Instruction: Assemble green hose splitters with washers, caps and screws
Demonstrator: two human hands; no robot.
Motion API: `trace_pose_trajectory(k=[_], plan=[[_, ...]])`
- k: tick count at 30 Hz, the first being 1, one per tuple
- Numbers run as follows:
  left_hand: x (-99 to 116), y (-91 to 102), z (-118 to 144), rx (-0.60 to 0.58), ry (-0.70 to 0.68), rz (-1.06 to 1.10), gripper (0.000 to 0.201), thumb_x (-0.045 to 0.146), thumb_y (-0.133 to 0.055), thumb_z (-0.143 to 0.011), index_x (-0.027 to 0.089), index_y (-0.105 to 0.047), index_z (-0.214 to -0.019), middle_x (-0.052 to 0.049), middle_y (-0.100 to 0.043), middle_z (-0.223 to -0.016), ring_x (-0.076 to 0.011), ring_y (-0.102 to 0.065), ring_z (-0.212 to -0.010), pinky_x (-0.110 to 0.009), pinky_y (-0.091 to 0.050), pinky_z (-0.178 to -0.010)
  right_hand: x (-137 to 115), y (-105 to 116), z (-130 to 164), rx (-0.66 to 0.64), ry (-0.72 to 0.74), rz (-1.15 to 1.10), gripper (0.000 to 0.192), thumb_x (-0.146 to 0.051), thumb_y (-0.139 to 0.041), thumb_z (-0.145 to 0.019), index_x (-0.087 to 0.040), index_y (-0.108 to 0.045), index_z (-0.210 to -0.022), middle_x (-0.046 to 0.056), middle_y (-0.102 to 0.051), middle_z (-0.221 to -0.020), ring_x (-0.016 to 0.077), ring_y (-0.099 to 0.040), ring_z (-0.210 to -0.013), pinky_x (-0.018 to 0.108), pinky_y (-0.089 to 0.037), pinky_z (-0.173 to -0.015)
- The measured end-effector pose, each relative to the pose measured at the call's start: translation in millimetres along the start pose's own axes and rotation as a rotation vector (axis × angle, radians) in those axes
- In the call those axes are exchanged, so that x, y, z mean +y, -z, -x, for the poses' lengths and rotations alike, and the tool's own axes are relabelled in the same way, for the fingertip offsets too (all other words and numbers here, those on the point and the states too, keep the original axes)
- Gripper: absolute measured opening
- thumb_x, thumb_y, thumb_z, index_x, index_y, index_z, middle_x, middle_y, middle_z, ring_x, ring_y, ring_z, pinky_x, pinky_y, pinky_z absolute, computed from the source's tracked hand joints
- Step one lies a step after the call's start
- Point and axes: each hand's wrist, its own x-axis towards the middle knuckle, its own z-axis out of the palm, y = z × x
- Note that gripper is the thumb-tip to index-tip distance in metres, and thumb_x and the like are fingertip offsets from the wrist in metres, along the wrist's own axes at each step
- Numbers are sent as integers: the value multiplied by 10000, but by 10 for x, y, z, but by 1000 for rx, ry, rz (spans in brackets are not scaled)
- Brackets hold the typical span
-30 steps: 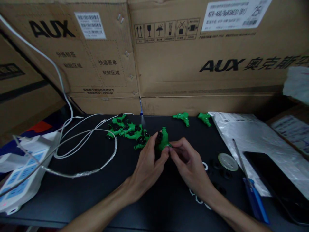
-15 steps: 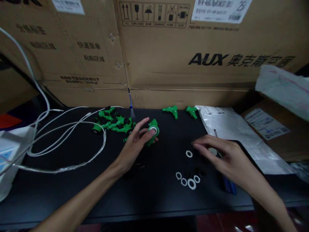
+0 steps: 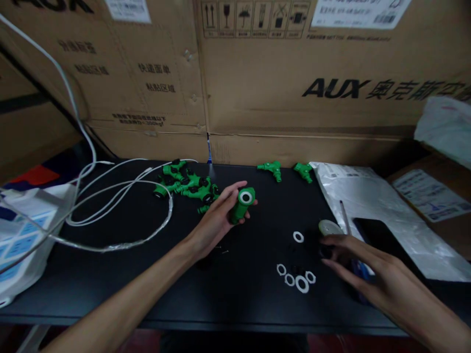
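On the bench (image 3: 239,304), a power strip (image 3: 40,257) lies far left of the fitting (image 3: 239,212), and white cables (image 3: 121,246) loop between the two. A heap of green parts (image 3: 195,182) lies just left of the fitting, and two thin pins (image 3: 225,252) lie nearer the person than it.

The left hand (image 3: 219,215) holds the fitting, fingers clamped round its barrel; its upper end, with a white ring (image 3: 241,198), faces the camera.

Right of the fitting and farther from the person lie two tees (image 3: 274,169). Right of it and nearer the person lie five white washers (image 3: 297,283), one apart from the other four. Farther right of the fitting are a pale disc (image 3: 327,226) and the right hand (image 3: 356,264), fingers bent close about a black part (image 3: 326,251); whether they grip it, I cannot tell. A screwdriver (image 3: 345,217), partly hidden by that hand, a bag (image 3: 364,196) and a phone (image 3: 386,240) lie far right of the fitting.
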Motion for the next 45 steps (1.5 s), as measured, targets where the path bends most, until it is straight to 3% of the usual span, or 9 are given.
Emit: trace_pose_trajectory(k=[2, 6, 11, 15, 19, 25, 31, 37, 45], plan=[[17, 0, 7, -2, 9, 18, 463, 456, -625, -962, 256, -543, -1371, -92, -716, -1102, -141, -609, -794, -260, -424, -708, -109, 19, -227, 50, 14, -29, 328, -456, -690, -889, -272, -694, -1161, 61, -781, -1014, 215, -774, -797, 294, -657, -675], [22, -12, 30, 29, 20, 46, 485, 446, -644, -955, 269, -518, -1388, -56, -697, -1039, -112, -612, -753, -236, -428, -688, -423, -88, -805, 72, 93, -171, 292, -308, -678, -901, -247, -677, -1187, 64, -765, -1113, 207, -758, -910, 332, -645, -822], [-21, 4, 19, 111, 70, 80, 634, 407, -709, -909, 295, -429, -1466, 3, -653, -945, -102, -634, -722, -239, -457, -686, -698, -351, -1244, 108, 271, -233, 274, -164, -642, -888, -214, -708, -1149, 71, -756, -1108, 178, -749, -863, 295, -647, -777], [-37, 33, 1, 156, 97, 54, 644, 338, -748, -850, 202, -469, -1415, -6, -660, -874, -112, -630, -689, -244, -474, -665, -675, -577, -1248, 140, 343, -237, 255, -147, -640, -910, -234, -735, -1129, 70, -732, -1097, 176, -755, -961, 240, -638, -803], [-25, 23, 20, 129, 100, 16, 558, 332, -762, -811, 166, -540, -1295, -14, -666, -895, -118, -639, -678, -262, -503, -672, -584, -683, -1176, 201, 352, -266, 371, -148, -696, -890, -224, -637, -1248, 61, -732, -1116, 151, -757, -960, 211, -628, -847], [4, -22, 44, 119, 117, -18, 460, 313, -741, -826, 173, -550, -1221, -17, -667, -945, -113, -647, -680, -240, -477, -629, -586, -613, -1141, 186, 405, -218, 288, -126, -708, -884, -194, -648, -1157, 59, -709, -1126, 125, -723, -1028, 186, -593, -921], [4, 5, 38, 105, 121, -64, 398, 323, -731, -845, 152, -563, -1163, -3, -642, -856, -105, -624, -670, -229, -454, -614, -557, -631, -1094, 130, 432, -186, 365, -122, -673, -917, -198, -604, -1268, 52, -679, -1211, 93, -687, -1092, 157, -531, -1013], [-6, 34, 22, 89, 105, -81, 382, 329, -719, -857, 153, -556, -1155, 0, -634, -847, -102, -616, -672, -225, -443, -606, -540, -631, -1073, 126, 412, -158, 356, -185, -697, -913, -206, -613, -1258, 50, -676, -1204, 102, -695, -1057, 167, -552, -988], [-2, 37, 8, 105, 113, -99, 362, 315, -707, -864, 158, -554, -1152, 11, -623, -816, -91, -610, -645, -213, -424, -582, -500, -600, -1101, 58, 439, -120, 383, -98, -608, -953, -223, -596, -1315, 47, -641, -1310, 101, -662, -1162, 180, -538, -1020]])
